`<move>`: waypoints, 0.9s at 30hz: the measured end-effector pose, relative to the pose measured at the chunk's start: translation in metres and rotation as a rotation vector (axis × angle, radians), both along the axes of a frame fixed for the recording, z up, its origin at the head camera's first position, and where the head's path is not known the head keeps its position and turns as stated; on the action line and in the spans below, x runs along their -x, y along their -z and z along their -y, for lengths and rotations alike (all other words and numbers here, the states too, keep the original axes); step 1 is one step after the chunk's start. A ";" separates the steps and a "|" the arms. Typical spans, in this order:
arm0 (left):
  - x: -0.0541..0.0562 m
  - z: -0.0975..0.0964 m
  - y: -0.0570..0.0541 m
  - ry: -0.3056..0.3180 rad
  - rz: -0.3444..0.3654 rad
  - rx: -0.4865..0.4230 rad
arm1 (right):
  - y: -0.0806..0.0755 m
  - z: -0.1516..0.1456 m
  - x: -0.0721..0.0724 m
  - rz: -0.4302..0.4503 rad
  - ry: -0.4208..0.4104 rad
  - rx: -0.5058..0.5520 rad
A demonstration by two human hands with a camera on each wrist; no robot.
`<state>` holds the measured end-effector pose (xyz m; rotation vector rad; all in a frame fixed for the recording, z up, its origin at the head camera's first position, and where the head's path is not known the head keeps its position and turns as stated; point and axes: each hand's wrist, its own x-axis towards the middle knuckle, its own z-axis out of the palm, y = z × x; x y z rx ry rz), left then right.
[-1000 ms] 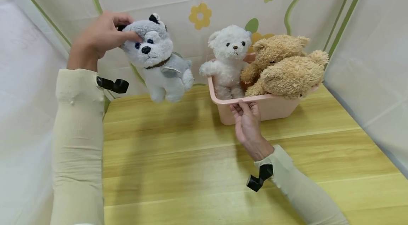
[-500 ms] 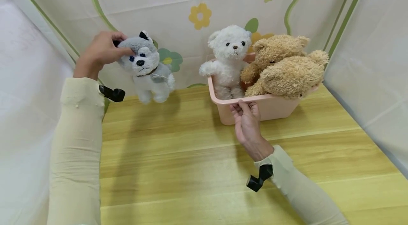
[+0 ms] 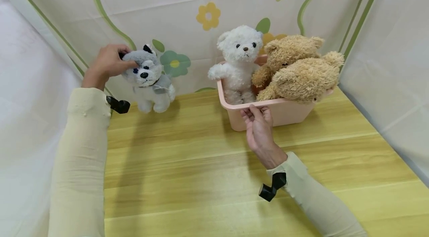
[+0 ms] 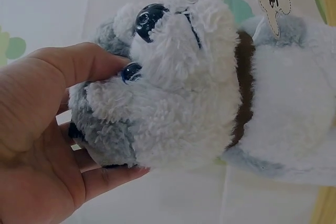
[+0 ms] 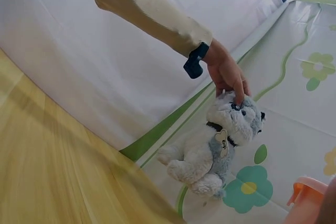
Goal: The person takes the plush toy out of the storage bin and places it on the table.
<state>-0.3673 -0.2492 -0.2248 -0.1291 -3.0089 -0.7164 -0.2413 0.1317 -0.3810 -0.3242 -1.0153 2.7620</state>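
My left hand grips a grey and white plush husky by the top of its head. In the left wrist view the thumb presses beside one eye while the other fingers go behind the head. The husky is upright at the table's back left; whether its feet touch the wood I cannot tell. With thumb and fingers my right hand pinches the front rim of a pink plastic basket. Inside stands a white teddy bear, beside two tan teddy bears heaped at the right.
A yellow wood-grain table lies under everything. White curtain walls with printed flowers close off the back, and plain white sheets hang at the sides. A paper tag hangs at the husky's neck.
My left hand has carried the plush husky down and to the left, away from the basket. The right hand and the basket have stayed in place.
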 end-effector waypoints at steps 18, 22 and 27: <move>-0.001 0.025 0.027 -0.022 0.022 0.038 | -0.001 0.000 -0.001 0.005 -0.006 -0.004; -0.001 0.029 0.031 -0.014 0.013 0.055 | -0.001 0.000 -0.001 0.001 -0.006 -0.002; -0.002 0.034 0.036 -0.005 0.019 0.068 | -0.001 0.000 -0.001 -0.005 -0.006 -0.009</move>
